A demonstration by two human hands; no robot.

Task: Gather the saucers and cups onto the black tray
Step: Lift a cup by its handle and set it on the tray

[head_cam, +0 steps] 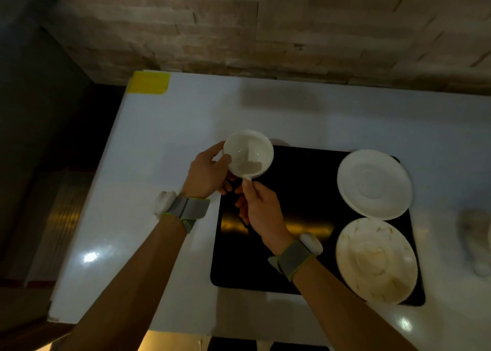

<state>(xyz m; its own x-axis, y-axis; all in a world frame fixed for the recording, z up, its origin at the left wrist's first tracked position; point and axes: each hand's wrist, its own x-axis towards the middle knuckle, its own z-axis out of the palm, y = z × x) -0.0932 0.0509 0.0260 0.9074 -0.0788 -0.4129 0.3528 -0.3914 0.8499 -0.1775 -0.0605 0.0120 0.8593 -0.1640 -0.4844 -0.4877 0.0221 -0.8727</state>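
A white cup (248, 154) is held above the far left corner of the black tray (292, 244). My left hand (208, 174) grips the cup's left rim and side. My right hand (259, 207) pinches the cup's handle from below. Two white saucers lie on the tray's right side: a clean saucer (374, 184) at the back and a stained saucer (376, 260) at the front. The cup looks empty inside.
The tray rests on a white glossy table (159, 143) with a yellow tape patch (150, 83) at its far left corner. A stone brick wall (265, 26) runs behind. A blurred pale object (475, 236) sits at the right edge.
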